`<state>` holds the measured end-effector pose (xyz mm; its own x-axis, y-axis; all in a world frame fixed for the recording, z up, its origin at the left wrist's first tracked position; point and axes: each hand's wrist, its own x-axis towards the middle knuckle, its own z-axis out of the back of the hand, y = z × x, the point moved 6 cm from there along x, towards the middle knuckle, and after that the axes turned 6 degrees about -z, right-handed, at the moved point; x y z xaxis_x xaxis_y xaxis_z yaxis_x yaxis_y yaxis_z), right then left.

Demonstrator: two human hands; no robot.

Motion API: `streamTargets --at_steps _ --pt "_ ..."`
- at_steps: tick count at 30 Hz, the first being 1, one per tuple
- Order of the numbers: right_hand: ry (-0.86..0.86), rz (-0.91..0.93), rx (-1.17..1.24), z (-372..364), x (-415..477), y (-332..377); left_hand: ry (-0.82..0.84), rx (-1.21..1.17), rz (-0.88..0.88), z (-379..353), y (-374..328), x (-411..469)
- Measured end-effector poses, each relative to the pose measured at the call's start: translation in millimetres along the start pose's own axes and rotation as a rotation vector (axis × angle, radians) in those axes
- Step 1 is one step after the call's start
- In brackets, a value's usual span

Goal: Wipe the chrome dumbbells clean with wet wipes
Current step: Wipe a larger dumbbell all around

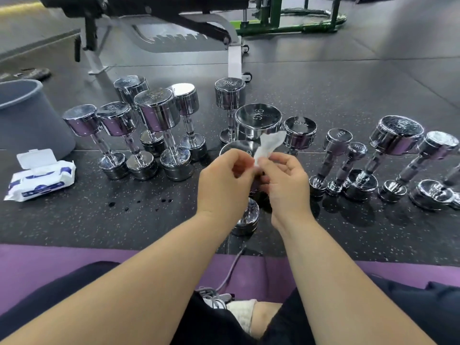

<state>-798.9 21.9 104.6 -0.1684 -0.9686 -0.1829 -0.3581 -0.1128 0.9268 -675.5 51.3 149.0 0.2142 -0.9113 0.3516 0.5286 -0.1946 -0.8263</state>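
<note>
Grip: left hand (224, 181) & right hand (286, 183) pinch wet wipe (269, 143) (crumpled) w/ dumbbells (258, 118) close around.

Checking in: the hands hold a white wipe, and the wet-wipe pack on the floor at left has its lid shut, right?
No: the head view shows the white and blue plastic wet-wipe pack with its lid flipped open. The left hand and right hand do hold the crumpled white wipe.

The left hand (224, 185) and right hand (286, 185) are bare, and so are both forearms (149, 282). Dark, near-black legwear (49, 302) covers the thighs. A white ribbed sock (241, 314) shows beside bare leg.
</note>
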Motion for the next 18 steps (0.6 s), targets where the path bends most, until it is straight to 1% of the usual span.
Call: streamTargets --at_steps 3,4,6,8,10,13,16,18 --pt "-0.003 0.122 -0.097 1.6 3.1 8.2 0.095 -0.128 0.025 -4.1 -0.3 -2.3" --pt "-0.027 0.156 -0.139 2.1 4.8 10.7 0.087 -0.168 0.033 -1.8 0.2 -1.8" --pt "-0.114 0.190 -0.199 5.6 8.4 14.0 -0.010 -0.190 0.067 5.7 6.7 4.2" --pt "-0.199 0.160 -0.235 10.0 15.0 10.4 -0.091 -0.187 0.153 9.9 21.2 12.3" --pt "-0.251 0.079 -0.298 12.7 20.8 1.8 -0.052 -0.239 0.257 3.5 32.2 13.8" --pt "-0.224 0.060 -0.330 8.8 13.6 -6.0 0.010 -0.375 0.359 -9.2 38.4 16.0" --pt "-0.126 0.075 -0.411 -5.5 0.7 -3.2 0.015 -0.489 0.448 -11.3 44.0 27.1" --pt "-0.081 0.005 -0.465 -11.4 12.6 -1.9 0.014 -0.528 0.475 -11.6 44.6 27.5"
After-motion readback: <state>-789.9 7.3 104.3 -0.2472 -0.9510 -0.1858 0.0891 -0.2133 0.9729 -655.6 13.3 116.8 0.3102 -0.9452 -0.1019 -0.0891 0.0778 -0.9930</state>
